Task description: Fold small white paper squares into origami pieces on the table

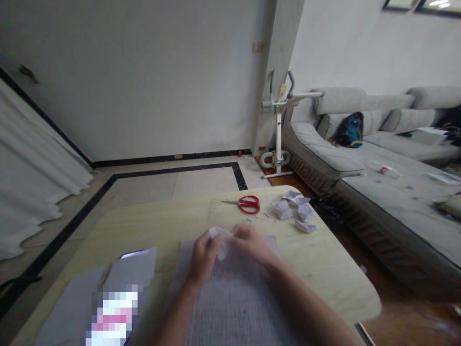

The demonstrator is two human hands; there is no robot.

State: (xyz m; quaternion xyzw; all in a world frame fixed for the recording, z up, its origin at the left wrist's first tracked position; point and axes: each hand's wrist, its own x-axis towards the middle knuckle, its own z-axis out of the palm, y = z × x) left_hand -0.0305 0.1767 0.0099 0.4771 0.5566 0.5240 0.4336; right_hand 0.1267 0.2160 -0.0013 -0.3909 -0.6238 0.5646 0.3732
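Both my hands meet over the middle of a pale wooden table [173, 221]. My left hand [202, 257] and my right hand [252, 245] pinch a small white folded paper piece [220, 239] between their fingertips, just above a large lined sheet of paper [234, 302] that lies under my forearms. Fingers of both hands are curled closed on the paper piece.
Red-handled scissors [248, 204] lie at the table's far side. Several small folded paper pieces [297, 209] sit at the far right corner. More sheets [133, 266] lie at the left. A grey sofa [378, 158] and a white exercise machine [279, 129] stand beyond the table.
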